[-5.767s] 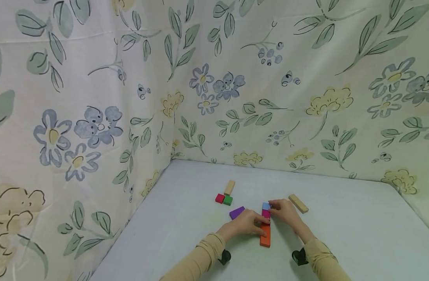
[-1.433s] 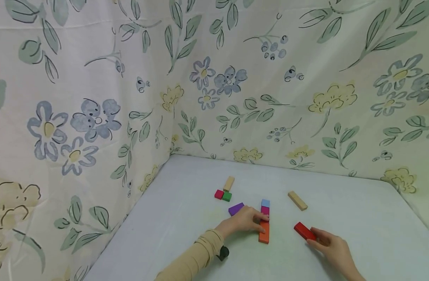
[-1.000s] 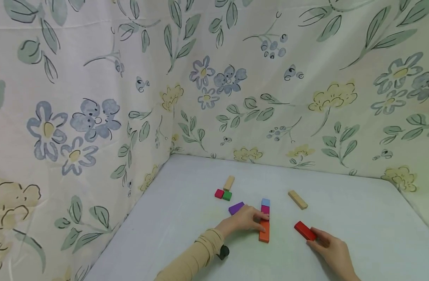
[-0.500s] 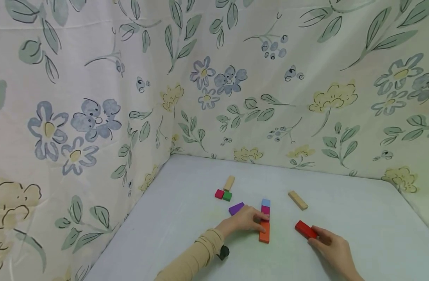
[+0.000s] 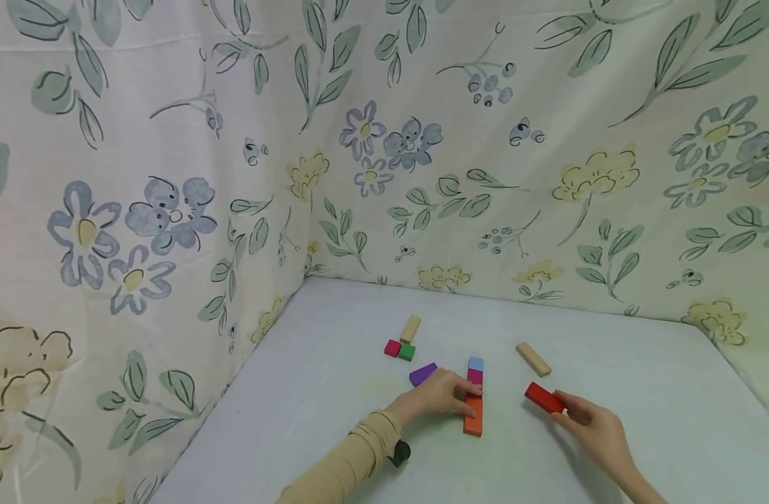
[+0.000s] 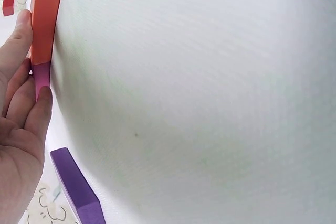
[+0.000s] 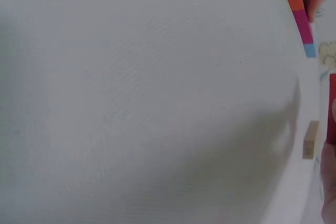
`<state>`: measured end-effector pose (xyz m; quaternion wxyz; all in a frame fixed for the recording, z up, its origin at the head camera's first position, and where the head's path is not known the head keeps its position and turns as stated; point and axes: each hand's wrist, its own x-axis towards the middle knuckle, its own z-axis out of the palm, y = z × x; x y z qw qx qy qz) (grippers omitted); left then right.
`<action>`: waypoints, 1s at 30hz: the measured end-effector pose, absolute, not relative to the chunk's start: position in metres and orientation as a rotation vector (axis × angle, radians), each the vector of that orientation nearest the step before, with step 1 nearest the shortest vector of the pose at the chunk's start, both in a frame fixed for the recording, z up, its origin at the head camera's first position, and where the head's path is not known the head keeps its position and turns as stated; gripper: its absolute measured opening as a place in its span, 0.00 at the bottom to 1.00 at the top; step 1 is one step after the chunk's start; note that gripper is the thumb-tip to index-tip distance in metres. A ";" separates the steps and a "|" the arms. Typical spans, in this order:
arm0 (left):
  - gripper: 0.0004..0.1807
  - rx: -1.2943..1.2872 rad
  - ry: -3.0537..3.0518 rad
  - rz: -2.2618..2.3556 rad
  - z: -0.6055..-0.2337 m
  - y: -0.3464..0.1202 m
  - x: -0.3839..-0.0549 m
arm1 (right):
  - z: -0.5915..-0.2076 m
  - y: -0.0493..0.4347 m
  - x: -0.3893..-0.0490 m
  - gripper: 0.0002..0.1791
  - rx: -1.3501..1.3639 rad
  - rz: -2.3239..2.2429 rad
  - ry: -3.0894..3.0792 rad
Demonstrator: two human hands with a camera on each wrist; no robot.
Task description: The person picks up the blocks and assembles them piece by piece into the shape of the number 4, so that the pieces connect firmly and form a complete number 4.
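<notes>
A row of blocks lies in the middle of the table: an orange block (image 5: 473,418) nearest, a magenta block (image 5: 475,376) beyond it, a light blue block (image 5: 475,363) at the far end. My left hand (image 5: 440,393) rests on this row, its thumb touching the orange block and its fingers at the magenta one. To the right of the row, my right hand (image 5: 591,428) holds a red rectangular block (image 5: 544,397) between thumb and fingers, with a shadow below on the table. In the right wrist view only an edge of the red block (image 7: 332,111) shows.
A purple block (image 5: 424,374) lies just left of the row, partly behind my left hand. Farther back sit a crimson block (image 5: 393,348), a green block (image 5: 407,352) and a plain wooden block (image 5: 411,329). Another wooden block (image 5: 533,359) lies beyond the red one.
Seconds ago both hands were at the row; my right hand has since moved away right and taken the red block. Lately it has shifted that block slightly up and left. The left hand stays put.
</notes>
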<state>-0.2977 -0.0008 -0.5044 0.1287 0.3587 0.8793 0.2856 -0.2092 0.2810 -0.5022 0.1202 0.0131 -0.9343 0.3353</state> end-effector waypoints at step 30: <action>0.23 1.059 2.547 0.837 -0.505 -0.002 -0.297 | -0.485 0.274 -0.243 0.24 0.288 1.113 -2.597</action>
